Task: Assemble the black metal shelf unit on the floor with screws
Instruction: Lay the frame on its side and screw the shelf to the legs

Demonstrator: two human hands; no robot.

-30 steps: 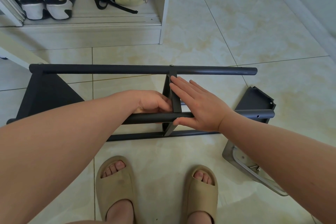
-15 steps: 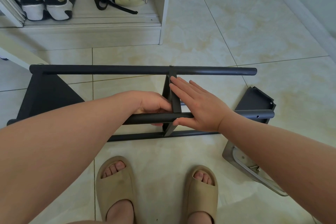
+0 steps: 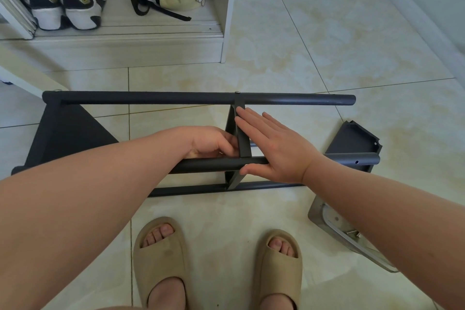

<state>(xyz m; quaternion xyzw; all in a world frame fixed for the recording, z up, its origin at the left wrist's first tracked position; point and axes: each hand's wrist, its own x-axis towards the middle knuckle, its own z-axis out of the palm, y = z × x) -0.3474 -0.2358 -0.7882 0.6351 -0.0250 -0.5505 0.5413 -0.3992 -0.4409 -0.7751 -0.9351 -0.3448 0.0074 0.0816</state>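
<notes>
Left hand, right hand on shelf panel

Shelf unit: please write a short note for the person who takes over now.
Left hand: fingers curled at the joint of middle plate and near tube; what they hold is hidden.
Right hand: flat on that plate, thumb at the near tube.
Done: far tube shows screw heads at left plate and middle plate.
Left: third plate lies loose at right, by the tray.

Fingers of left hand, apparently curled, half behind shelf panel.
</notes>
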